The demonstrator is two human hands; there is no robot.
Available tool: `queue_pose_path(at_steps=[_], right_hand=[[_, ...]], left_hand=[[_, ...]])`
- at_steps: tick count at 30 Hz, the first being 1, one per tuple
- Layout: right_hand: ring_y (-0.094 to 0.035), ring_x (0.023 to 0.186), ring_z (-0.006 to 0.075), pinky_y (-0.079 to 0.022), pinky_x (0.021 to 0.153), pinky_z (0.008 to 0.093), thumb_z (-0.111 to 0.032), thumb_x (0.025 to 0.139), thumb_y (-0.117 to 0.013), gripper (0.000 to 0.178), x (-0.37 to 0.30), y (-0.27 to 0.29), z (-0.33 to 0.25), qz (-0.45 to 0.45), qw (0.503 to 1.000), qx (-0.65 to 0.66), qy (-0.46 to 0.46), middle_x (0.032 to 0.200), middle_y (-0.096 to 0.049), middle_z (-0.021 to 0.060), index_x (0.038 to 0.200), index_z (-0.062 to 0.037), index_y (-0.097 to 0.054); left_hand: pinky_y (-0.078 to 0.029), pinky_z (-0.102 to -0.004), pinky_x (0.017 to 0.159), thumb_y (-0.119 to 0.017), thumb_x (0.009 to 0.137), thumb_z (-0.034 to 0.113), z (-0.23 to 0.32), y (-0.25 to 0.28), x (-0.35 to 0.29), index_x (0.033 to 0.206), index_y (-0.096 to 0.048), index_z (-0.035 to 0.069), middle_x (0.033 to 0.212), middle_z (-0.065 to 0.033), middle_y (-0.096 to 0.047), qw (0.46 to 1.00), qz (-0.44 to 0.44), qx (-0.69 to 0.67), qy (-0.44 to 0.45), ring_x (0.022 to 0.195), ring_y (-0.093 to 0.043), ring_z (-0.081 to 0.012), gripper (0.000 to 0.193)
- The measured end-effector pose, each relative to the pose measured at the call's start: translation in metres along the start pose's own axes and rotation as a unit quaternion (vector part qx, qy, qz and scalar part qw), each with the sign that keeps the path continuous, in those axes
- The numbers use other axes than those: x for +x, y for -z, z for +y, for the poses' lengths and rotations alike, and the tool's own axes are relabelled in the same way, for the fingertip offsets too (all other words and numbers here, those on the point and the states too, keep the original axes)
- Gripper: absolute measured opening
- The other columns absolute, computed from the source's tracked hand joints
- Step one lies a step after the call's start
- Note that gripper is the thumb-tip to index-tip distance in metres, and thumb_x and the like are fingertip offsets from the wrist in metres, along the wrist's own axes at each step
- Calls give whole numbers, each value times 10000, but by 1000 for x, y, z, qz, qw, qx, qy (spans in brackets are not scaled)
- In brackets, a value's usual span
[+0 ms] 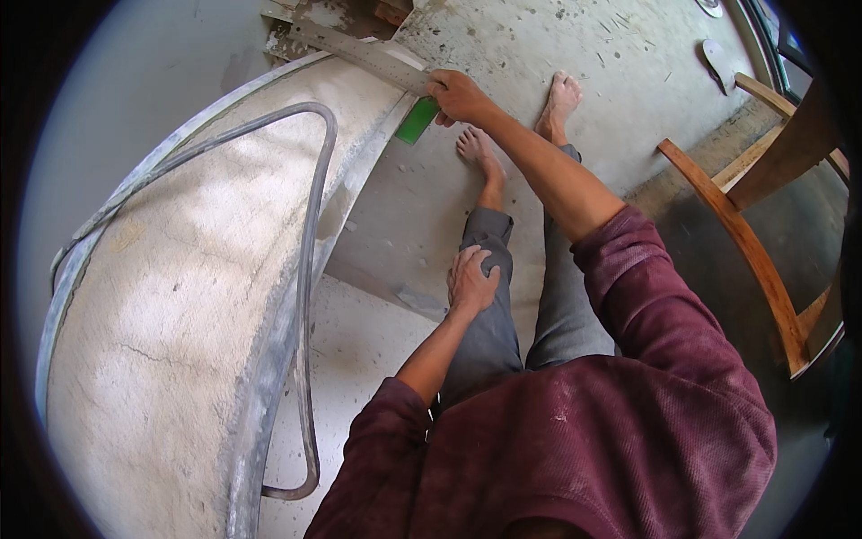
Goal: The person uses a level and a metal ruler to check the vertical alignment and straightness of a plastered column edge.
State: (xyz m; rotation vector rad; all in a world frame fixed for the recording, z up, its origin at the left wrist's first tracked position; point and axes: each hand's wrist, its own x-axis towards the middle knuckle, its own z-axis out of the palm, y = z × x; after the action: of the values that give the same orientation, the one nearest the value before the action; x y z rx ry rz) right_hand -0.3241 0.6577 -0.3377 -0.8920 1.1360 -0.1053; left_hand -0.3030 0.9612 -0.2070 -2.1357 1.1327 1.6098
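Note:
My right hand (455, 97) is closed round the corner of a try square (373, 65) with a long metal blade and a green handle. Its blade lies across the far end of a large curved slab (171, 305) with a rough cream face and grey borders. The green handle hangs along the slab's right edge, beneath my fingers. My left hand (473, 280) rests on my left knee, fingers spread, holding nothing. A bent grey metal tube (310, 216) loops over the slab, and its lower end hangs past the slab's right edge.
My bare feet (561, 103) stand on the dusty, speckled floor. A wooden chair (750, 242) lies on the right, near a sandal (716, 63) at the upper right. Scraps of wood and brick (392, 11) sit beyond the slab's far end.

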Motion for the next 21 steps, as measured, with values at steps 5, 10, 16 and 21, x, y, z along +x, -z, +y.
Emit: queue_pose_path(at_steps=[5, 10, 16, 21], right_hand=[[-676, 568, 208, -567, 491, 322, -153, 980, -453, 209, 28, 4, 20, 19, 999, 25, 5, 784, -650, 138, 1013, 30, -549], [-676, 556, 219, -566, 491, 334, -148, 973, -458, 198, 30, -1, 26, 20, 999, 10, 22, 742, -650, 149, 949, 29, -543], [-665, 527, 241, -544, 517, 367, -137, 965, -457, 188, 18, -17, 17, 66, 997, -32, 20, 659, -640, 168, 925, 13, -562], [-656, 509, 262, -540, 528, 388, -135, 956, -467, 181, 16, -18, 14, 82, 996, -40, 22, 648, -634, 179, 936, 13, -570]], left_hand=[[-361, -425, 1065, -674, 815, 271, 4, 7, -1, 1176, -628, 101, 1324, -100, -528, 1000, 15, -8, -9, 1259, -458, -304, 401], [-373, -412, 1057, -685, 807, 255, 1, 6, -1, 1157, -639, 87, 1304, -114, -547, 999, 30, -20, -20, 1228, -485, -318, 391], [-374, -409, 1060, -686, 807, 251, 2, 5, 2, 1163, -636, 94, 1306, -110, -546, 999, 25, -23, -22, 1233, -482, -316, 393], [-378, -410, 1057, -686, 806, 253, 1, 5, 1, 1167, -636, 105, 1304, -107, -547, 999, 31, -25, -23, 1233, -481, -316, 394]])
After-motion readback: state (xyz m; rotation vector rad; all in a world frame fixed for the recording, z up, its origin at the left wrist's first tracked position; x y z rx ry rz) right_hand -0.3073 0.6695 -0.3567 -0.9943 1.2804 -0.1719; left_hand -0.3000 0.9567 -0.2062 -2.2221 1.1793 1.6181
